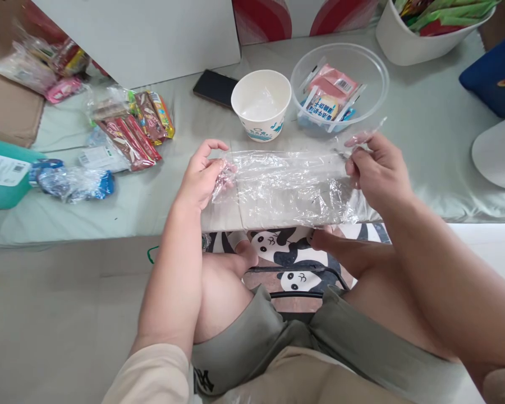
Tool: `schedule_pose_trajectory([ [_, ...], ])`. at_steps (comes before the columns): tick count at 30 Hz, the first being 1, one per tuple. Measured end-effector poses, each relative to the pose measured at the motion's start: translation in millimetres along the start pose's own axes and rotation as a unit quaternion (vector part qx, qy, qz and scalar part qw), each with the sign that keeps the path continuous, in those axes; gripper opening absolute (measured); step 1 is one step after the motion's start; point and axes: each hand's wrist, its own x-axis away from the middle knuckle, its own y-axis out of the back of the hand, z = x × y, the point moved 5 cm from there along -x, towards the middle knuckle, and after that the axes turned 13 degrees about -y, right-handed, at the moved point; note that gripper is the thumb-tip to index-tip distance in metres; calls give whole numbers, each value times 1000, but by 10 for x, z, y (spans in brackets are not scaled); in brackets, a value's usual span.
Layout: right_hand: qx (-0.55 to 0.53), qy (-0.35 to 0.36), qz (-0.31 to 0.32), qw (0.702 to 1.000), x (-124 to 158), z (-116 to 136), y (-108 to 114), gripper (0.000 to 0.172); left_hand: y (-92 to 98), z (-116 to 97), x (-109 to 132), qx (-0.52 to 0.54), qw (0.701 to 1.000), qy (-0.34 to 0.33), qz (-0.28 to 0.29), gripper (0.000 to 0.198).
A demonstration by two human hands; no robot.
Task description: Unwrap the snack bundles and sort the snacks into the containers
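A crinkled clear plastic bag is stretched sideways between my hands over the front edge of the cloth-covered surface. My left hand pinches its left end. The fingers of my right hand are closed on the other end, with a wisp of film sticking up above them. Just beyond the bag stands a white paper bowl with blue-green print, and nothing shows inside it. To its right, a clear plastic tub holds pink and blue snack packets.
A black phone lies behind the paper bowl. Red and brown snack packs and a blue wrapped item lie at left, near a green container. White tubs and a blue box stand at right.
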Motion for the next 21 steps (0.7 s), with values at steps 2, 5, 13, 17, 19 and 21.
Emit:
schedule_pose_trajectory([
  [2,-10,40,-7,999,4,3,17,5,2,14,-13,22,1000,-15,4,18],
  [5,-26,71,13,997,20,-2,19,13,25,43,-33,32,999,-26,-18,15],
  [13,107,206,32,972,36,23,7,6,55,160,-69,36,999,-6,1,26],
  [17,156,255,63,952,31,-5,-10,22,23,141,-44,29,998,-38,51,39],
  [19,208,302,51,929,72,20,-10,25,4,130,-32,19,997,-45,60,22],
  [21,251,340,61,904,133,39,-26,24,-4,134,-32,13,998,-36,50,9],
])
